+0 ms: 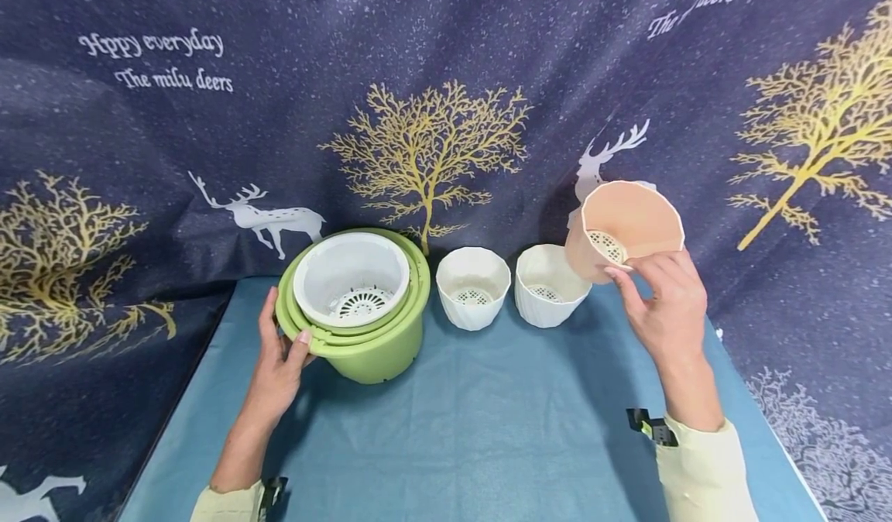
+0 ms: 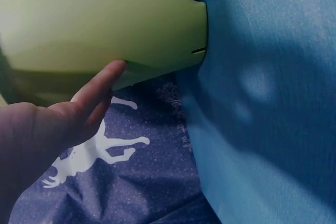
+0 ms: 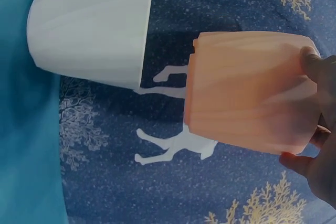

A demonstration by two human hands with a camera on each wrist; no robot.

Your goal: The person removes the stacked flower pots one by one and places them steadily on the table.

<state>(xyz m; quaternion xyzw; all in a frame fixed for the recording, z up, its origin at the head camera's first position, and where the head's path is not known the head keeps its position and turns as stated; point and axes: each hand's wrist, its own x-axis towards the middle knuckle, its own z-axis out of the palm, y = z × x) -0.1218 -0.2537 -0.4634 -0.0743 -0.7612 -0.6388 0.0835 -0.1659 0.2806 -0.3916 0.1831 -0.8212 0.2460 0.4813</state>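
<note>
Right hand (image 1: 669, 305) grips peach pot (image 1: 623, 228), tilted and lifted at 2 o'clock; left hand (image 1: 279, 359) clasps green pot (image 1: 376, 348) rim, steadying it.

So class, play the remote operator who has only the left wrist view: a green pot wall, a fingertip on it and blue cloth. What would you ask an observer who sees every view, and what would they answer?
Operator: Is anything inside the green pot?
Observer: Yes, a white slotted insert is nested in the green pot.
Operator: How does the left hand meet it?
Observer: The left hand has its thumb over the rim and fingers on the outer wall.
Operator: What is the right hand doing?
Observer: The right hand grips a peach pot, lifted and tilted off the blue table cover.
Operator: Any other pots?
Observer: Two small white ribbed pots stand upright between the green pot and the peach one.
</note>
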